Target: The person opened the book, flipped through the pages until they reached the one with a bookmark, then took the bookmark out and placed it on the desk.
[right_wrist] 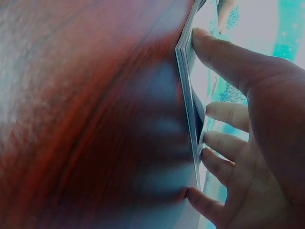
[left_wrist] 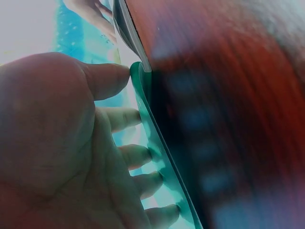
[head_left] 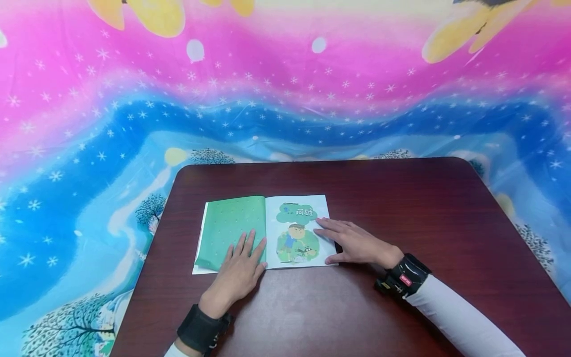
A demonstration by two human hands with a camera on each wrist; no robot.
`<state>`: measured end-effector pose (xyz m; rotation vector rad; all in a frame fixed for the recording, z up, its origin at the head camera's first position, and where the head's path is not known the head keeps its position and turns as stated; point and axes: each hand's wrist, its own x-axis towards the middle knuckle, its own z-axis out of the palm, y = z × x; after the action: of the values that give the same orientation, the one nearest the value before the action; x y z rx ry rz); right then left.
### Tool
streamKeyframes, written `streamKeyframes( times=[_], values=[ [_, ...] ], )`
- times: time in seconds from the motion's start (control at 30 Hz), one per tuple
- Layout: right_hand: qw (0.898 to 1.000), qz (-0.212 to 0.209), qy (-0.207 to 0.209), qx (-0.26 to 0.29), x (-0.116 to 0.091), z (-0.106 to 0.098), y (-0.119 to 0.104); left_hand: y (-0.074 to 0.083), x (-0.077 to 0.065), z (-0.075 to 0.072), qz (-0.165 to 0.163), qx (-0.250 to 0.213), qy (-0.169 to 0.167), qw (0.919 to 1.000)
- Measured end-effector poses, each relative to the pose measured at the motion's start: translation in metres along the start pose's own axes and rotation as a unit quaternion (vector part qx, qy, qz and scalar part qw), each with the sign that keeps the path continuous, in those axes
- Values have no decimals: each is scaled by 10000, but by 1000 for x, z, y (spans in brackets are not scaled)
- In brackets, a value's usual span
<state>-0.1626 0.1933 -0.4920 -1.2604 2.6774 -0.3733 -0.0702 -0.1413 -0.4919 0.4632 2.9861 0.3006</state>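
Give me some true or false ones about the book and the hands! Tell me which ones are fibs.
The book lies open on the table. True.
The left page is pink. False: it is green.
The left hand touches the left page. True.
The right hand holds a pencil. False: it touches the right page.
The left wrist wears a black band. True.
The right page is blank. False: it has a drawing.

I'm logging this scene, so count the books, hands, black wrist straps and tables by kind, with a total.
Open book: 1
Left hand and right hand: 2
Left strap and right strap: 2
Table: 1
Total: 6
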Motion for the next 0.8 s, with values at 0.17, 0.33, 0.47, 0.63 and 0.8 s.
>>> streamKeyframes(
  times=[0.17,0.33,0.47,0.63,0.8],
  values=[
    [10000,-2,17,21,1,-1,-2,2,1,0,-105,-27,-68,9999],
    [9999,-47,132,-28,1,-1,-4,7,4,1,-217,3,-113,9997],
    [9996,-30,229,-166,2,0,-4,11,7,0,-290,17,-80,9995],
    [9985,-65,412,-364,3,3,-5,17,11,-1,-421,-32,15,9991],
    [9976,50,558,-416,5,3,-6,22,16,-1,-493,30,232,9985]
  ],
)
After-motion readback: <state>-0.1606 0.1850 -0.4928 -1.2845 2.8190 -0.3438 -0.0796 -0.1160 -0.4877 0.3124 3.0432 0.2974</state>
